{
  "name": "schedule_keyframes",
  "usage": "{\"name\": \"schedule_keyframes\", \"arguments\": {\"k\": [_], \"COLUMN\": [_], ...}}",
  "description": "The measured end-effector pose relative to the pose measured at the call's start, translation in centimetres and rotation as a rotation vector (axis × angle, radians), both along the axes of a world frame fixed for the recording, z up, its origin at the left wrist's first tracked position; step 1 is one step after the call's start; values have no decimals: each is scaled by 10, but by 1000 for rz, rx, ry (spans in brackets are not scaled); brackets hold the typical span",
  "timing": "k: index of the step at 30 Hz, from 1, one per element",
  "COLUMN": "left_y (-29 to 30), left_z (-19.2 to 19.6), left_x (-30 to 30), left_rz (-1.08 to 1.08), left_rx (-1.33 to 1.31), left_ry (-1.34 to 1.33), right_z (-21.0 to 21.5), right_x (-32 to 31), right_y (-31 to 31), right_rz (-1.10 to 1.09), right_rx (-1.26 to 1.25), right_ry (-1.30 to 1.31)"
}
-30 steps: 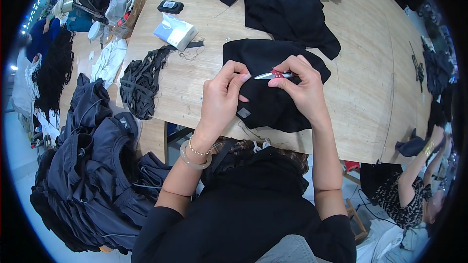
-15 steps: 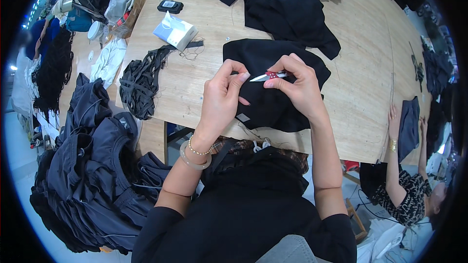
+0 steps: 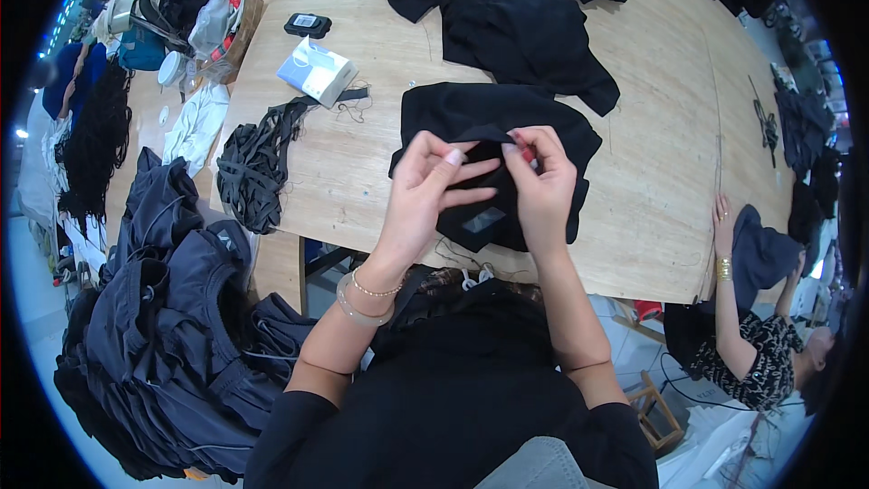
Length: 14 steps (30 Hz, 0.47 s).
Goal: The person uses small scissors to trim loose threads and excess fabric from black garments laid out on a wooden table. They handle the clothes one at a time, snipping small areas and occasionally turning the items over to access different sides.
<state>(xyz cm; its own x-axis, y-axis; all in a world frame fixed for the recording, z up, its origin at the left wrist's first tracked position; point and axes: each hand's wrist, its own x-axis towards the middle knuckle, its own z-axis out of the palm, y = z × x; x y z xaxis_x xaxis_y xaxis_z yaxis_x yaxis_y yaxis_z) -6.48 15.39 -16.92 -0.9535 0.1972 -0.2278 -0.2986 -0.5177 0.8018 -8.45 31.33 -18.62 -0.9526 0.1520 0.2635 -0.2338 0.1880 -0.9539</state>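
A black garment piece [image 3: 543, 122] lies on the table in front of me, with a pale label patch [image 3: 484, 220] near its close edge. My left hand [image 3: 425, 183] pinches a raised edge of it between thumb and index finger, the other fingers stretched out. Close by, my right hand [image 3: 548, 183] pinches the same edge. Small red-handled thread snips [image 3: 527, 153] sit tucked in that right hand, mostly covered by the fingers; their blade is hidden.
More black garments [image 3: 529, 45] lie beyond. To the left are a tissue pack [image 3: 317, 72], a black device [image 3: 308, 25], bundled dark strips [image 3: 253, 177] and piled dark grey garments [image 3: 172, 308]. At the right, a co-worker [image 3: 747, 344] handles dark grey fabric [image 3: 760, 249]. Scissors [image 3: 766, 124] lie farther off.
The snips' blade, pointing left before, is now out of sight in my right hand. Both hands now hold up the black garment's edge. The co-worker's grey fabric has changed shape.
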Motion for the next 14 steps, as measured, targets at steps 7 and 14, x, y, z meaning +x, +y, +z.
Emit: {"name": "schedule_keyframes", "arguments": {"k": [7,14], "left_y": [0,-6], "left_z": [-9,-5], "left_x": [-11,-51], "left_rz": [269,-400], "left_rx": [-777,-524], "left_ry": [503,258], "right_z": [17,33], "right_x": [-8,-9], "right_y": [27,33], "right_rz": [173,310], "right_rx": [-521,-645], "right_ry": [-540,-555]}}
